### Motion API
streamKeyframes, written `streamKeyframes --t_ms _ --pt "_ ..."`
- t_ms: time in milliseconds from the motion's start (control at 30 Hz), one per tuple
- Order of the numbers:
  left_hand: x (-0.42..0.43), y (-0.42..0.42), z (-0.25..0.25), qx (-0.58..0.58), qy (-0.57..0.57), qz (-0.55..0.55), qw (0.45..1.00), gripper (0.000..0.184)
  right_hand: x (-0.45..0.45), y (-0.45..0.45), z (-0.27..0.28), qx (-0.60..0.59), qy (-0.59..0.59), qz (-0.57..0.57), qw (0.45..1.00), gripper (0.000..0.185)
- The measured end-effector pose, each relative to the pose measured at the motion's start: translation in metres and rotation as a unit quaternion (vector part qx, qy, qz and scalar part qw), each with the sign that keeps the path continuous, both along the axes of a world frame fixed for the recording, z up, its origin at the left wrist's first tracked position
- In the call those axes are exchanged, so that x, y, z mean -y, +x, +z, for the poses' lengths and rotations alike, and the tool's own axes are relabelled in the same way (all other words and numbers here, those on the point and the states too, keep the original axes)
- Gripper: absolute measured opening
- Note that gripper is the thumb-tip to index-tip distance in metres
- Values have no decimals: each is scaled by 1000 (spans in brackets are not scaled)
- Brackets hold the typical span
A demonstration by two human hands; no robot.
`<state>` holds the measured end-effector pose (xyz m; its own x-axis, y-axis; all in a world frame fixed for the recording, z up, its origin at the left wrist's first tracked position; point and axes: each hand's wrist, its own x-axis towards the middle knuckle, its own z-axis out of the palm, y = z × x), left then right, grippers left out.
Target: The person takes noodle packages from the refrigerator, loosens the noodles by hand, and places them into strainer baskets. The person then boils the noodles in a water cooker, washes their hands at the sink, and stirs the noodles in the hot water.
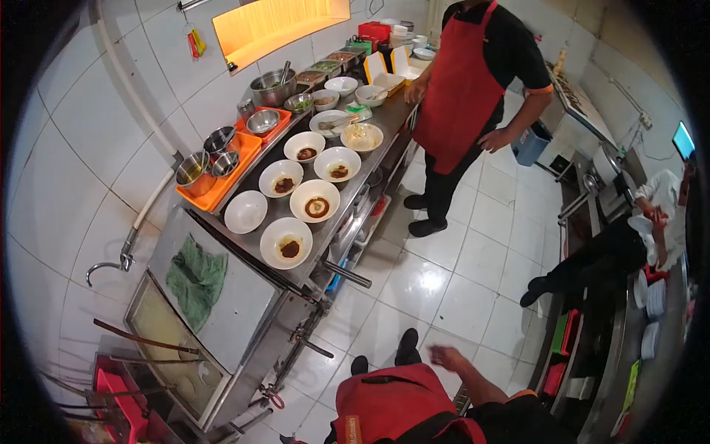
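Observation:
My right hand [449, 358] is held out over the tiled floor, beside my red apron [392, 399]. Its fingers look loosely apart and nothing shows in them. My left hand is out of the frame. On the steel counter, away from my hand, stand several white bowls. The front bowl [286, 243] and the bowl behind it [315, 200] have dark sauce inside; the bowl at the left edge [245, 212] shows no sauce. A green cloth [197, 281] lies on the metal cover [244, 303] nearer me.
A person in a red apron [458, 96] stands by the counter, one hand on its edge. Another person [658, 207] stands at the right, hands together. Orange trays [214, 195] hold metal pots. Fryer [166, 348] with long handles at lower left; metal bars [347, 274] jut from the counter.

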<state>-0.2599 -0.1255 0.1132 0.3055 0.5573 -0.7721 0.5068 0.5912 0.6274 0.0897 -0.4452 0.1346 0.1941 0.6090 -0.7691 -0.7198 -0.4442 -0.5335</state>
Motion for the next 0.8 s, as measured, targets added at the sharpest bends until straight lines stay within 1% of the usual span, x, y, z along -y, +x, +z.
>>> streamKeyframes --t_ms 33,67,100,133,167,200,233,267,300,333,367,433,500,567,633,667,700,733,767,800 --pt "4 14 2 1 5 7 1000 42 -57 18 75 -82 106 -2 991 34" --pt "12 27 3 -2 8 15 1000 42 -96 38 114 -85 212 57 972 39" --pt "22 34 2 -11 10 24 1000 43 -126 55 129 -131 347 54 927 41" --pt "37 38 1 -27 9 27 999 43 -150 67 162 -130 331 35 934 42" --pt "53 42 -2 -45 8 29 999 44 -180 83 193 -106 265 80 955 41" --pt "69 45 -6 -69 9 28 997 44 -203 98 198 76 208 156 962 42" --pt "85 47 -13 -92 11 26 995 45 -212 103 189 75 211 164 961 42" --pt "103 48 -17 -122 16 21 992 45 -223 109 178 257 215 233 913 37" --pt "120 48 -20 -154 21 15 988 46 -228 110 172 426 212 291 830 32" --pt "136 49 -24 -186 23 13 982 47 -228 111 176 245 210 267 908 31" --pt "152 50 -26 -218 21 14 976 47 -226 112 168 241 217 279 904 31" --pt "177 53 -27 -271 15 21 962 48 -210 113 136 123 167 285 936 30" --pt "195 56 -27 -314 7 33 949 49 -190 113 105 176 122 318 924 29" --pt "207 59 -27 -346 -2 41 937 50 -162 120 62 111 52 270 955 31" --pt "205 62 -31 -374 -5 37 927 51 -139 125 37 163 -25 284 945 33" --pt "198 63 -34 -382 -3 27 924 52 -128 128 25 158 -62 258 951 34" --pt "186 62 -41 -389 4 13 921 52 -108 136 -3 153 -99 230 956 34" --pt "168 58 -48 -387 32 -45 920 57 -79 147 -52 239 -37 270 932 34" --pt "144 57 -57 -383 60 -104 916 61 -47 160 -113 329 19 299 896 33" --pt "126 74 -29 -374 138 -80 914 59 -35 165 -115 275 -38 276 920 31"
